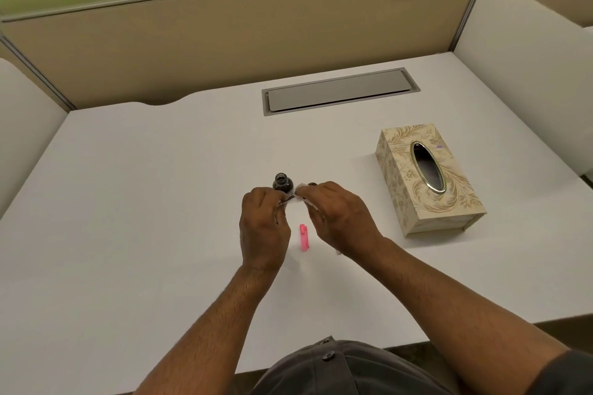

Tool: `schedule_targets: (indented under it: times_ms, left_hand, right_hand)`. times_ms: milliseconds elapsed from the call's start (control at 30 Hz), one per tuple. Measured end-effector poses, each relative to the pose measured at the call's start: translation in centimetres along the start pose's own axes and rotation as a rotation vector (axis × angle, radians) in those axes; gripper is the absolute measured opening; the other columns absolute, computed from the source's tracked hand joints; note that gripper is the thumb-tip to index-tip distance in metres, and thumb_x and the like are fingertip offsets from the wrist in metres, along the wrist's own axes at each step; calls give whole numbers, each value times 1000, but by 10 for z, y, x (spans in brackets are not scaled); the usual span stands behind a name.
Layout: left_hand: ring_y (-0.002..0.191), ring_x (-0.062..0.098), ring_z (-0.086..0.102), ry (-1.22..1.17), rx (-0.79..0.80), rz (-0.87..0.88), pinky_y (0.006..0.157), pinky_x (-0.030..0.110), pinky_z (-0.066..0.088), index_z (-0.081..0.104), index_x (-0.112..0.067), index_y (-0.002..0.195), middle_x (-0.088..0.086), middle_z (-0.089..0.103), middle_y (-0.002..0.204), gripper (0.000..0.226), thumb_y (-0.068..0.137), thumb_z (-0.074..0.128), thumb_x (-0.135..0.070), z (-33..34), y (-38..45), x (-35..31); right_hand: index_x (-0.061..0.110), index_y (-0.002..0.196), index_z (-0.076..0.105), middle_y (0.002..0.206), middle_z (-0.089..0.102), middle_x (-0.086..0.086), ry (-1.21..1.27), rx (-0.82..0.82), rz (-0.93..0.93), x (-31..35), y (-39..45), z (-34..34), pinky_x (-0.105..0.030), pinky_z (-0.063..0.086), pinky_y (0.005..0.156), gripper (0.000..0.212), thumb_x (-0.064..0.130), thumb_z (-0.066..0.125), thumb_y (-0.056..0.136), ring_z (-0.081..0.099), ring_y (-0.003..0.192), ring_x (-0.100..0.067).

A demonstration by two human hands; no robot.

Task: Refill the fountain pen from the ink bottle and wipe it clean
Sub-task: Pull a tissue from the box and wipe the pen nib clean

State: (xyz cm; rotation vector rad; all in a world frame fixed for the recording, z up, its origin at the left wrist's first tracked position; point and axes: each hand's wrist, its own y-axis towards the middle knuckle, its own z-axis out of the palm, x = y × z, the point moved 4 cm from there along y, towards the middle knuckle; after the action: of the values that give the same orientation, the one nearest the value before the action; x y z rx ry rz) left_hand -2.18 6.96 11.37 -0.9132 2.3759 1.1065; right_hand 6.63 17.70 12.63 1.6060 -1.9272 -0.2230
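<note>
Just before the open bottle we pinch the pen in our left hand and wipe it with tissue gripped in our right hand; next, probably, the pink cap.

A smooth, matt white desk carried a glossy dark glass ink bottle, a shiny pink plastic pen cap and a patterned card tissue box with a polished metal rim. Thin white tissue looked soft; a brushed grey metal cable cover lay behind.
</note>
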Motion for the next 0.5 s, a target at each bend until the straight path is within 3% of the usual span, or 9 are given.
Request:
schedule_targets:
  times_ms: [167,333,400,467,500]
  left_hand:
    - [81,22,56,3,17,-34,65,28,48,65,-3,84,8,63,84,15,76,70,9,3,-4,2]
    - [83,21,55,-10,16,-79,67,27,47,63,-5,85,5,61,86,14,78,67,7,5,-1,3]
    - [83,20,56,-8,25,-115,68,27,46,63,-6,85,3,60,87,14,79,66,6,5,1,6]
    - [81,16,56,-38,52,-178,67,23,45,62,-10,86,-1,59,87,16,79,67,3,7,1,9]
    - [79,13,56,-87,72,-245,66,19,45,61,-14,86,-3,60,87,18,80,69,1,7,1,12]
  right_hand:
    - [5,106,70,89,74,-11,-1,-85,50,-10,-4,-3,-31,56,61,29,-4,71,79,68,76,-27]
    - [9,112,66,97,73,-8,-87,-30,-113,-5,-8,10,-34,56,61,36,-6,69,79,66,81,-26]
    - [9,108,67,95,73,-7,-107,-67,-27,-15,-7,10,-34,56,62,32,-7,64,80,66,81,-25]
    - [9,105,70,97,74,-6,3,-144,150,-28,-8,7,-32,56,74,26,-4,62,83,68,87,-24]
    - [10,102,72,99,75,-4,132,-188,278,-36,-8,5,-24,53,81,23,-2,62,84,68,90,-18]
